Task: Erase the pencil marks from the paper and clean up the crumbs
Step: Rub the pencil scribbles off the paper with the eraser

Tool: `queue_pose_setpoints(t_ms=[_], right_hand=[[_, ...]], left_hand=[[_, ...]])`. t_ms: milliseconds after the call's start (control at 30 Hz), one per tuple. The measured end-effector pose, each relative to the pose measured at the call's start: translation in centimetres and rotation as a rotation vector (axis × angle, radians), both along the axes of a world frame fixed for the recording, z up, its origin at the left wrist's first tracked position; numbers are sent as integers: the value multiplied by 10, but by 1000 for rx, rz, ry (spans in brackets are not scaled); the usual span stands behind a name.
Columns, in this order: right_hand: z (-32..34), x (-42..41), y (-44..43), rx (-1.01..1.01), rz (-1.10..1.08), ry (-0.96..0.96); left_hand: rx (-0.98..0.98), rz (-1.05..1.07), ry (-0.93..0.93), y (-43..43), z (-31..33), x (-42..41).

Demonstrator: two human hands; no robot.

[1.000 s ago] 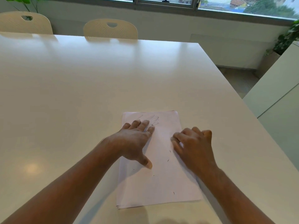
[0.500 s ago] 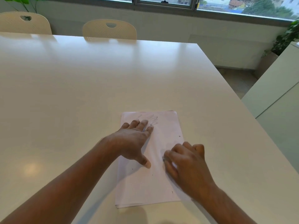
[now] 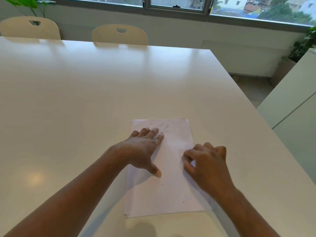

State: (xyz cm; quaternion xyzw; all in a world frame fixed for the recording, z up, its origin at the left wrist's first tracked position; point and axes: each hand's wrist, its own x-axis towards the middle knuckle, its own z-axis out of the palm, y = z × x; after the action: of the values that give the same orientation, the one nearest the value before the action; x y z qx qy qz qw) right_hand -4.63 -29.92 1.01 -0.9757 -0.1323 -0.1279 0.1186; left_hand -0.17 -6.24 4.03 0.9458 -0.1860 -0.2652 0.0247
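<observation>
A white sheet of paper lies on the white table, near its front edge. Faint pencil marks show at the sheet's top. A few dark crumbs dot its lower half. My left hand lies flat on the upper left of the paper, fingers apart, fingertips just below the marks. My right hand rests on the paper's right edge with its fingers curled under. A small white patch shows between its thumb and fingers; I cannot tell whether it is an eraser or the paper.
Two cream chairs stand at the table's far side, under a window. The table's right edge runs close to my right hand, with floor and a pale cabinet beyond. Plants stand at both back corners.
My right hand slid down and left across the paper, then back out to its right edge. The dark specks in the middle of the sheet are gone. My left hand has stayed put.
</observation>
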Motion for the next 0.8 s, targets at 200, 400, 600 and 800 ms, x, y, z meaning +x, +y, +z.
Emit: queue_pose_setpoints(t_ms=[200, 400, 600, 800], right_hand=[[17, 29, 9, 275, 101, 178], [13, 52, 40, 132, 153, 257], [8, 53, 38, 148, 139, 284], [6, 50, 42, 35, 141, 204]], left_hand=[[-83, 24, -45, 7, -6, -3], [-236, 55, -132, 21, -19, -12], [-349, 249, -240, 75, -13, -3], [-177, 169, -41, 88, -22, -1]])
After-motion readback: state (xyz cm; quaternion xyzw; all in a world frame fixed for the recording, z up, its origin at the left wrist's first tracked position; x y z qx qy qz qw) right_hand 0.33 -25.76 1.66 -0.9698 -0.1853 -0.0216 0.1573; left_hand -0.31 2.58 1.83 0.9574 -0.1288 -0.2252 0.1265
